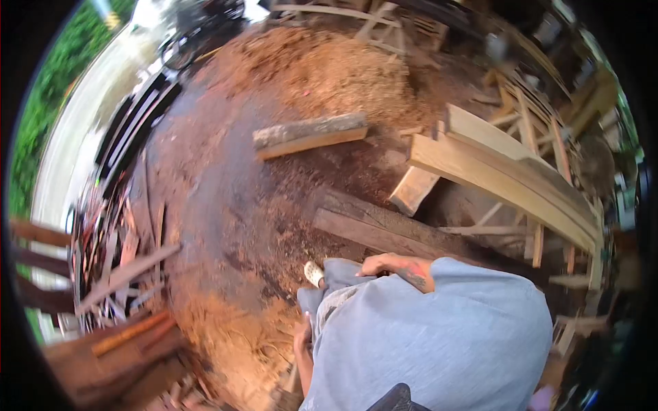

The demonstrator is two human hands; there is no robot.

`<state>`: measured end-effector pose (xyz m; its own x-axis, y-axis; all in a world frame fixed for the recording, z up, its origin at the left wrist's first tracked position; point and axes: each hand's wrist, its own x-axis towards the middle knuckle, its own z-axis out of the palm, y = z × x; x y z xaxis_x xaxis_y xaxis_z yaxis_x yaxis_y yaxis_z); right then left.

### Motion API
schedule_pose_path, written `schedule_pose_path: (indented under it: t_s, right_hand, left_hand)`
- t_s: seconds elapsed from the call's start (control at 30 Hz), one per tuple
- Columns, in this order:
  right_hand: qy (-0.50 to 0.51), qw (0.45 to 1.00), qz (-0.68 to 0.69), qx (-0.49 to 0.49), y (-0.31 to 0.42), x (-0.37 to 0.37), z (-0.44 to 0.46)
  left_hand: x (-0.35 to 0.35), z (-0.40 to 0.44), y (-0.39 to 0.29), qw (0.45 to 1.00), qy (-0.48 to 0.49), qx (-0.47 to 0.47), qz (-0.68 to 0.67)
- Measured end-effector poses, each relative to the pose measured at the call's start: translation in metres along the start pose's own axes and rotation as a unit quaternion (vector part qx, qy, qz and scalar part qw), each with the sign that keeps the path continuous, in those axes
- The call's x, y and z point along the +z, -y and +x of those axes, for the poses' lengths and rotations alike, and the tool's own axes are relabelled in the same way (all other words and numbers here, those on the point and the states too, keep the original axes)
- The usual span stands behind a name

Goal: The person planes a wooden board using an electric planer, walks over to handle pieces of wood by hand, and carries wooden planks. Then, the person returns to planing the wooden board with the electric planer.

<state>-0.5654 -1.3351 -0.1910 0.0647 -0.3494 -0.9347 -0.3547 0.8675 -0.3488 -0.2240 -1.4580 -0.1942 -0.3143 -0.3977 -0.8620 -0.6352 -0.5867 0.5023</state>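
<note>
The dark squared beam is lying low on the right side of the blue-shirted person, its long axis running roughly the way they're facing. The right hand is hanging nearer to it, the left hand farther off; whether either is spreading or closing its fingers, I can't tell.

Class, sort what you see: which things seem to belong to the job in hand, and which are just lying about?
Probably the job (nearest the hands; no clear grip on anything):
right hand
left hand
dark beam

Seemingly lying about:
bark-edged timber
sawdust heap
scrap strips
</note>
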Motion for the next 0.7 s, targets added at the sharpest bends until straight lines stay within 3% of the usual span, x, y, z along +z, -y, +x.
schedule_pose_path:
  t_s: [0.07, 0.1, 0.13, 0.17, 0.2, 0.23, 0.27, 0.37, 0.43, 0.6, 0.67, 0.7]
  right_hand:
    - [-0.086, 0.988, -0.121, -0.027, 0.016, -0.023, 0.007]
    - [-0.104, 0.99, -0.091, -0.018, 0.007, -0.03, 0.024]
    - [-0.153, 0.981, -0.08, -0.089, -0.008, -0.037, 0.056]
    - [-0.203, 0.963, -0.077, -0.162, -0.014, -0.05, 0.074]
    - [-0.202, 0.975, 0.001, -0.089, -0.005, -0.062, 0.06]
    - [-0.221, 0.953, 0.197, -0.058, 0.009, -0.063, 0.024]
    - [-0.196, 0.957, 0.212, -0.005, 0.014, -0.07, 0.018]
    - [-0.134, 0.948, 0.287, 0.0, 0.024, -0.078, 0.044]
    - [-0.104, 0.921, 0.372, -0.049, 0.043, -0.098, 0.076]
    - [-0.092, 0.765, 0.58, -0.262, 0.099, -0.186, 0.165]
    - [-0.25, 0.787, 0.538, -0.166, 0.137, -0.249, 0.078]
    - [-0.162, 0.786, 0.584, -0.119, 0.143, -0.282, 0.047]
  left_hand:
    - [-0.028, 0.021, -0.087, 0.996, 0.051, 0.005, -0.071]
    - [-0.043, 0.038, -0.127, 0.98, 0.12, 0.055, -0.148]
    - [-0.059, 0.054, -0.166, 0.95, 0.196, 0.093, -0.226]
    - [-0.057, 0.057, -0.215, 0.95, 0.214, 0.097, -0.205]
    - [-0.047, 0.054, -0.269, 0.965, 0.137, 0.178, -0.133]
    - [-0.04, 0.058, -0.308, 0.961, 0.057, 0.262, -0.065]
    - [-0.038, 0.073, -0.331, 0.958, 0.065, 0.274, -0.054]
    - [-0.032, 0.147, -0.377, 0.957, 0.123, 0.262, 0.018]
    - [-0.036, 0.211, -0.373, 0.95, 0.147, 0.26, 0.096]
    - [-0.086, 0.301, -0.445, 0.937, 0.096, 0.191, 0.276]
    - [-0.082, 0.33, -0.491, 0.91, 0.117, 0.181, 0.355]
    - [-0.072, 0.343, -0.515, 0.89, 0.135, 0.175, 0.4]
